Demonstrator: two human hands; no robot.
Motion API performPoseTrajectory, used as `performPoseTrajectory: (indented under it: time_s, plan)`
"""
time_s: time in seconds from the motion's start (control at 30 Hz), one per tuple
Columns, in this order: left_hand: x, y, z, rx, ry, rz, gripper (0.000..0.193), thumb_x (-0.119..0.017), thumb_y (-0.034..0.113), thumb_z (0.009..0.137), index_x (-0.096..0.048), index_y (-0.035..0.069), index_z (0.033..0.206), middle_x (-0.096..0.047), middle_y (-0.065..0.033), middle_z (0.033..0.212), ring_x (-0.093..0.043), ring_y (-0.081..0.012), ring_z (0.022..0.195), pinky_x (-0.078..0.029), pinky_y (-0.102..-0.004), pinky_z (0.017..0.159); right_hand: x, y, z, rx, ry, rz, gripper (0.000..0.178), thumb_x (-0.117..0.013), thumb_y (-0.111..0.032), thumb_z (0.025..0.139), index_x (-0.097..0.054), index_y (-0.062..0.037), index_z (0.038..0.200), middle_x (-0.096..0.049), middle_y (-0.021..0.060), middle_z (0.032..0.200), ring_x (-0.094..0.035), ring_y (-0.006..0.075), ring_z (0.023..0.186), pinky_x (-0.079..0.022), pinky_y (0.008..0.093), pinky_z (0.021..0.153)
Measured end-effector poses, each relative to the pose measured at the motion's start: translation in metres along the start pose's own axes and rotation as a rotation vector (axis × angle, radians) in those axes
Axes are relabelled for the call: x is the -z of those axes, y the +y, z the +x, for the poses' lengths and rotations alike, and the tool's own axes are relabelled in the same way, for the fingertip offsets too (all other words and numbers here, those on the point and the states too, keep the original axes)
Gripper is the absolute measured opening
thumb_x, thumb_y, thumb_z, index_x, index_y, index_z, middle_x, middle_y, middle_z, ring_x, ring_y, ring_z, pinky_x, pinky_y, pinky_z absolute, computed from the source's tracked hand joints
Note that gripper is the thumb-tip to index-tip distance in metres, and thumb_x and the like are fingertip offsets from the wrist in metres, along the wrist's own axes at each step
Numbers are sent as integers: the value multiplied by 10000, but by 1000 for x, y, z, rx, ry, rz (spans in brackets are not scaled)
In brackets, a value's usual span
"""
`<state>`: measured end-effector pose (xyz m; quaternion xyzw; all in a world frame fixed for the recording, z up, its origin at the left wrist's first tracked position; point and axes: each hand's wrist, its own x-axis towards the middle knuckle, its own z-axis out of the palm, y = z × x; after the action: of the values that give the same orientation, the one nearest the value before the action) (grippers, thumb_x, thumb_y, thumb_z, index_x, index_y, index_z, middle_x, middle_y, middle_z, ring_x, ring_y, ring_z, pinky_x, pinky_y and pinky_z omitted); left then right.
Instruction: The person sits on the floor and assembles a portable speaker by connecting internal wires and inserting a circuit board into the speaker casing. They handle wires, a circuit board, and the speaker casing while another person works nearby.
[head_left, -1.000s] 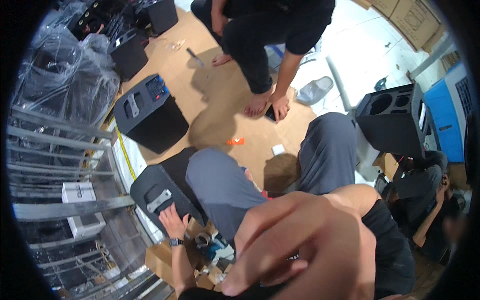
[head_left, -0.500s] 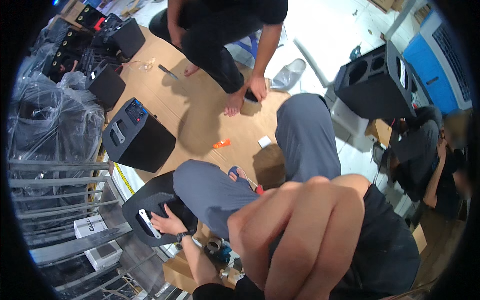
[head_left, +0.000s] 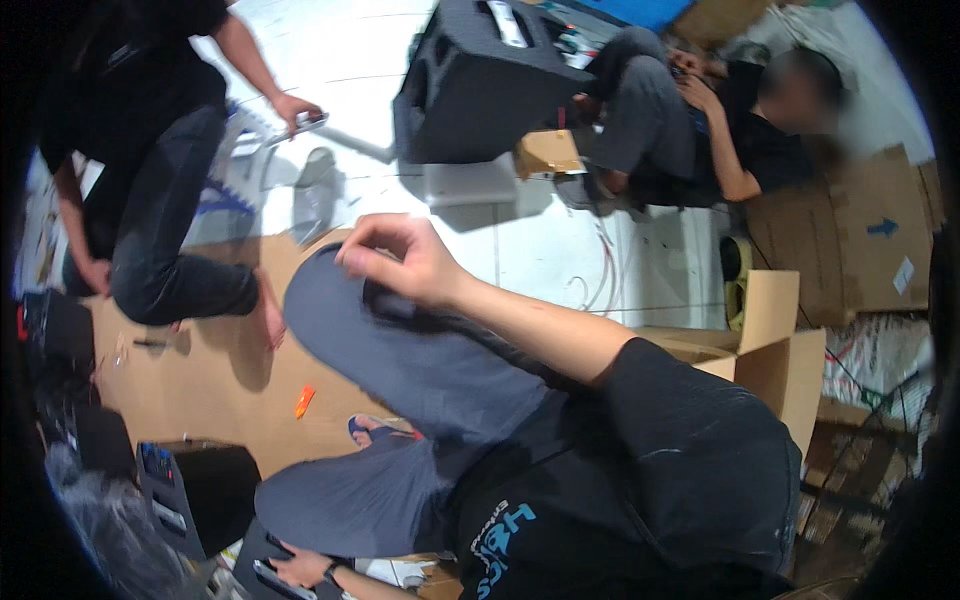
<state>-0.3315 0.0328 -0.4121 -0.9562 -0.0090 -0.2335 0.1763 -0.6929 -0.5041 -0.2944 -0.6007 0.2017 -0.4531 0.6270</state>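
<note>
My left hand (head_left: 298, 568) lies with fingers stretched over the top of a black speaker cabinet (head_left: 258, 545) beside my left knee, close to its silver handle plate. A dark watch sits on that wrist. My right hand (head_left: 405, 262) is raised over my right knee, fingers curled inward toward the thumb, and nothing shows in them. Behind the first cabinet stands another black speaker cabinet (head_left: 215, 490) with a control panel on one face. On the cardboard sheet ahead lies a small orange packet (head_left: 305, 401).
A person (head_left: 150, 190) at the far left holds a phone-like object (head_left: 312, 122). Another person (head_left: 720, 130) sits at the far right beside a large black speaker cabinet (head_left: 470, 100). An open cardboard box (head_left: 775, 370) stands to my right. A grey slipper (head_left: 316, 190) lies on the tiles.
The view has swung to the right. My right hand has moved from close before the camera to above my right knee. My left hand stays on the speaker cabinet. The person opposite has lifted a hand.
</note>
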Motion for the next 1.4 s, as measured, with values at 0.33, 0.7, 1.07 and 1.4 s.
performPoseTrajectory:
  time_s: [0.33, 0.7, 1.07, 1.4]
  plan:
    - [37, -17, 13, -465, 455, -495, 478, -800, 421, 863, -719, -27, 1008, -716, -249, 995, -680, -440, 891, -552, -522, 798, 220, 275, -244, -1156, -242, -1076, 465, -683, -338, 826, -715, -49, 1190, -692, 216, 1224, -668, 371, 1132, -535, 433, 981]
    - [77, 24, 137, -294, -423, -919, 441, -735, 339, 954, -728, -43, 1175, -732, -203, 1152, -665, -297, 1035, -519, -348, 953, 255, 241, -315, -1520, 87, -1105, 384, -665, -146, 830, -684, -11, 1190, -620, 214, 1308, -601, 384, 1236, -536, 478, 1008]
    - [71, 119, 135, -9, -1673, -754, 640, -600, 571, 979, -619, 4, 1276, -679, -117, 1206, -635, -255, 1104, -460, -387, 1000, 289, 236, -317, -1564, 538, -1148, 717, -624, -115, 868, -371, -38, 1534, -282, 182, 1621, -471, 350, 1369, -483, 493, 1071]
    - [103, 121, 115, 137, -1726, -723, 685, -564, 639, 951, -643, 25, 1243, -692, -141, 1173, -654, -290, 1101, -496, -396, 974, 382, 250, -226, -1285, 547, -1285, 587, -613, -84, 857, -505, -37, 1432, -186, 154, 1672, -365, 337, 1451, -431, 535, 1110]
